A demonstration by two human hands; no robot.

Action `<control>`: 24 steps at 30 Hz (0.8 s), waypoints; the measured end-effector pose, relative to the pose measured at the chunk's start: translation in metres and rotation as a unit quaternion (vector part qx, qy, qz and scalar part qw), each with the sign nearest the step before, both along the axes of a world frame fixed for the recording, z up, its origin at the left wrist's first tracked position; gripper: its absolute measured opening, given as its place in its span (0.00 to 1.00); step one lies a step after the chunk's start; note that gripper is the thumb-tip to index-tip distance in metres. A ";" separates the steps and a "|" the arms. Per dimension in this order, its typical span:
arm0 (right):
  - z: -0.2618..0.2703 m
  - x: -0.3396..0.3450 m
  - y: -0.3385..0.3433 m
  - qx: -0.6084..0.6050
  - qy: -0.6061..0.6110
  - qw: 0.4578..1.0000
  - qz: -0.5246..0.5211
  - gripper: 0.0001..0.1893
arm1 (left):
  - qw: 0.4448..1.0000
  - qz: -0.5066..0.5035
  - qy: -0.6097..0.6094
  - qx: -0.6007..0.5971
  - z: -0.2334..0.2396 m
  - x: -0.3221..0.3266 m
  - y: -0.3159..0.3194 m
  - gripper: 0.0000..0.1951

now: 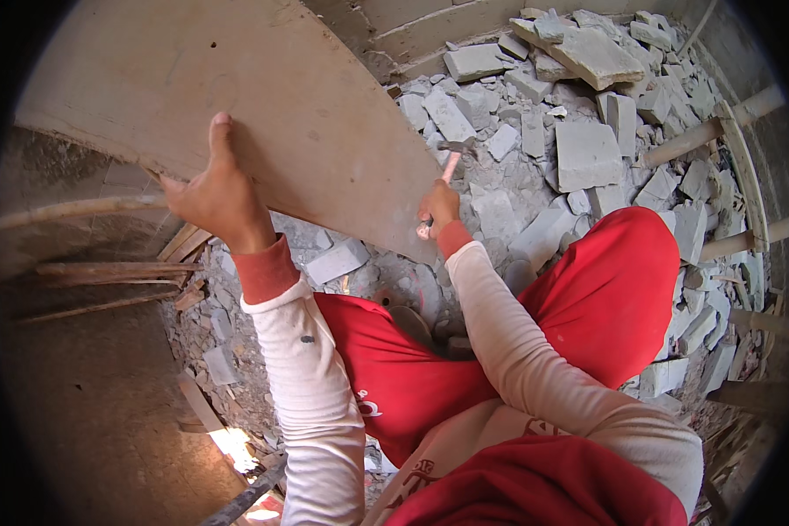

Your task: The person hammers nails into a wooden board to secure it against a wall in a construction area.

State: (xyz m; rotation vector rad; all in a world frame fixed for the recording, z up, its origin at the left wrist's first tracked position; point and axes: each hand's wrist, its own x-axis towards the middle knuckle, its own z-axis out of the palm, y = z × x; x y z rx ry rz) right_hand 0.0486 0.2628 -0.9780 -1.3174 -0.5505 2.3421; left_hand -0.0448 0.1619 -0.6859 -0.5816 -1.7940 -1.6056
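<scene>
A large flat board (315,125), tan and apparently plywood, slants across the upper left. My left hand (220,191) grips its lower edge, with the thumb lying on the broad face and the fingers hidden behind. In my right hand (442,209) is a claw hammer (457,154), held by its reddish handle near the board's lower right corner. The hammer's metal head points away from me, over the rubble, and seems apart from the board's edge.
Broken blocks and rubble (532,131) cover the ground ahead and to the right. A square slab (588,156) lies among them. Round poles (684,144) with a wooden strip (743,177) stand at right. Wooden battens (118,269) lie at left, near another sheet (92,401). A block wall (421,26) rises behind.
</scene>
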 end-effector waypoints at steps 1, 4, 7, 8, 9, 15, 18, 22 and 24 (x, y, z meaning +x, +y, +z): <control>-0.002 0.000 0.002 -0.007 0.000 0.999 -0.038 0.12 | 1.000 0.003 0.010 -0.001 0.000 -0.001 0.000 0.24; -0.011 0.002 0.006 0.008 -0.042 0.991 -0.128 0.13 | 1.000 0.014 0.017 0.000 -0.002 -0.001 0.001 0.23; -0.020 0.006 0.008 0.059 -0.034 0.997 -0.045 0.14 | 1.000 0.023 0.005 -0.002 -0.002 0.001 0.001 0.23; -0.023 0.007 0.010 0.053 -0.053 0.997 0.024 0.14 | 1.000 0.028 0.005 -0.007 -0.001 0.001 0.001 0.23; -0.026 0.008 0.011 0.064 -0.023 0.997 0.024 0.14 | 0.999 0.037 -0.009 -0.012 0.000 0.002 0.001 0.23; -0.039 0.008 0.023 0.135 -0.151 0.976 -0.076 0.18 | 1.000 0.021 -0.019 -0.013 0.001 0.008 0.002 0.21; -0.046 0.012 0.028 0.176 -0.168 0.968 -0.065 0.19 | 1.000 0.023 0.002 -0.016 0.000 0.007 0.002 0.21; -0.054 0.019 0.034 0.147 -0.095 0.976 0.130 0.20 | 1.000 0.017 0.006 -0.014 0.000 0.005 0.002 0.20; -0.053 0.019 0.034 0.158 -0.096 0.968 0.166 0.20 | 1.000 0.009 0.006 -0.006 0.000 0.004 0.002 0.19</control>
